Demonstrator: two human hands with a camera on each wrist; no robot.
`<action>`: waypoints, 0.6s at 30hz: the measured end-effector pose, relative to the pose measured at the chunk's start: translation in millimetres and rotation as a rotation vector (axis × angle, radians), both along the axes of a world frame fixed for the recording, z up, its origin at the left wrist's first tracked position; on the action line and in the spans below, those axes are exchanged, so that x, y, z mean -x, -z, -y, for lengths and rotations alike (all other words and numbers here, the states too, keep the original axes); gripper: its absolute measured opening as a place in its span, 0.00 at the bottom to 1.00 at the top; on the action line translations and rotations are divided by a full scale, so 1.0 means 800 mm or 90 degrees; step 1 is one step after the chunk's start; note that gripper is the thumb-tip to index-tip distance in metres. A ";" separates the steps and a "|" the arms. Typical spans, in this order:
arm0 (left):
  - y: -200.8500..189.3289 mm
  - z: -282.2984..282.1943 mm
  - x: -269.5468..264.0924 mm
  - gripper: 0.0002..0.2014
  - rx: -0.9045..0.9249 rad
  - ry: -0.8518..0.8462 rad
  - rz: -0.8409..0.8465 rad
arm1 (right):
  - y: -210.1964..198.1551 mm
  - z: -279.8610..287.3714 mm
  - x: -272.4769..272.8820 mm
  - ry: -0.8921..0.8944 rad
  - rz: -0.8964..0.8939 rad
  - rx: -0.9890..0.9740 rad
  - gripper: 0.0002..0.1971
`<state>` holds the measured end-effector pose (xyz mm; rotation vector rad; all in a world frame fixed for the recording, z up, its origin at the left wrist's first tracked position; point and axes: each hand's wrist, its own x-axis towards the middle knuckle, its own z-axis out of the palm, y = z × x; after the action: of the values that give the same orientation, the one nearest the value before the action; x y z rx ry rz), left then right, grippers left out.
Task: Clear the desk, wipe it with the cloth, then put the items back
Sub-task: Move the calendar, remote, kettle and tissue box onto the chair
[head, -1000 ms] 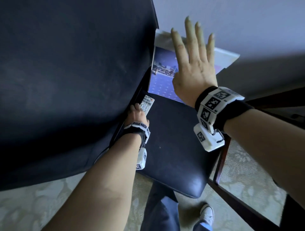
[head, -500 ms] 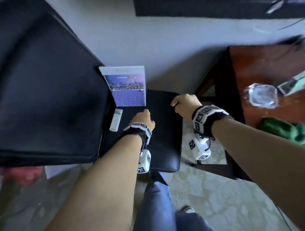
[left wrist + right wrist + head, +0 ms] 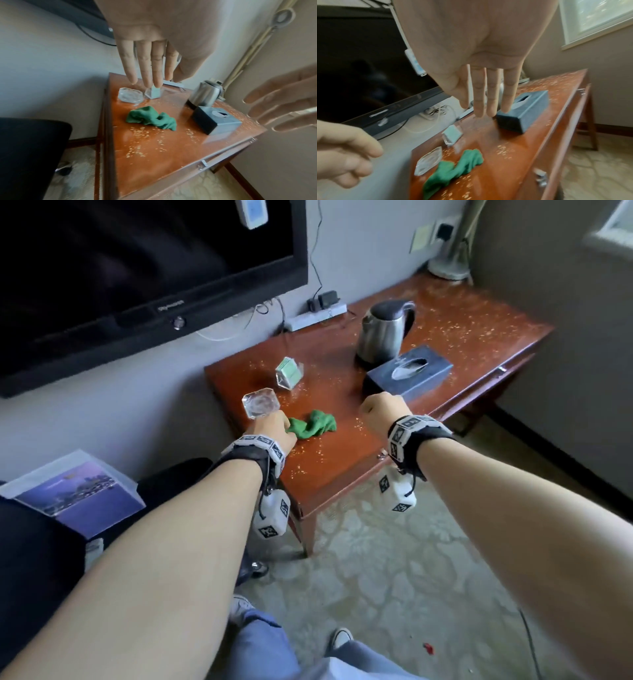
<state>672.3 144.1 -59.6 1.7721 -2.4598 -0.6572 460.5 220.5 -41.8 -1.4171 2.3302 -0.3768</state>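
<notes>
The red-brown desk (image 3: 342, 460) is strewn with pale crumbs. On its left part lie a crumpled green cloth (image 3: 313, 424) (image 3: 151, 119) (image 3: 453, 171), a glass ashtray (image 3: 261, 402) (image 3: 130, 96) and a clear card stand (image 3: 289, 373) (image 3: 153, 92). Further right stand a steel kettle (image 3: 385, 335) (image 3: 204, 96) and a dark tissue box (image 3: 409, 369) (image 3: 523, 112). My left hand (image 3: 274, 426) (image 3: 147, 65) hovers by the cloth's left end, fingers straight, holding nothing. Near the tissue box my right hand (image 3: 382, 407) (image 3: 488, 94) hangs above the desk, also empty with straight fingers.
A calendar (image 3: 73, 494) lies on the black chair (image 3: 37, 556) at the lower left. A large TV (image 3: 137, 268) hangs on the wall above the desk's left end, with a power strip (image 3: 317, 316) and cables behind the kettle. Patterned carpet (image 3: 394, 577) lies in front of the desk.
The view has swung from the chair to the desk. Both hands have left the chair, where the calendar and remote lay, and now hover over the desk.
</notes>
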 end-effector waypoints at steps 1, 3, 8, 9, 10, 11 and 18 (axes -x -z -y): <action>-0.008 -0.005 0.021 0.12 0.004 0.015 0.002 | -0.002 -0.015 0.023 0.016 -0.001 0.001 0.15; -0.020 -0.009 0.059 0.11 0.018 0.044 0.003 | -0.007 -0.040 0.062 0.041 -0.011 -0.022 0.16; -0.038 0.003 0.124 0.12 0.036 0.066 -0.014 | -0.009 -0.051 0.134 0.119 -0.024 -0.046 0.16; -0.036 0.009 0.131 0.12 0.037 0.064 -0.011 | -0.007 -0.047 0.144 0.121 -0.028 -0.053 0.16; -0.033 0.016 0.137 0.12 0.035 0.063 -0.004 | -0.004 -0.042 0.153 0.121 -0.032 -0.064 0.16; -0.026 0.024 0.142 0.12 0.031 0.062 0.005 | 0.000 -0.035 0.162 0.117 -0.038 -0.071 0.17; 0.059 0.091 0.152 0.17 -0.042 0.050 0.096 | 0.043 0.039 0.221 0.039 -0.084 -0.157 0.19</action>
<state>550.6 71.0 -107.0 1.8205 -2.6484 -0.6396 283.9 189.1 -76.3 -1.2889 2.4287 -0.0095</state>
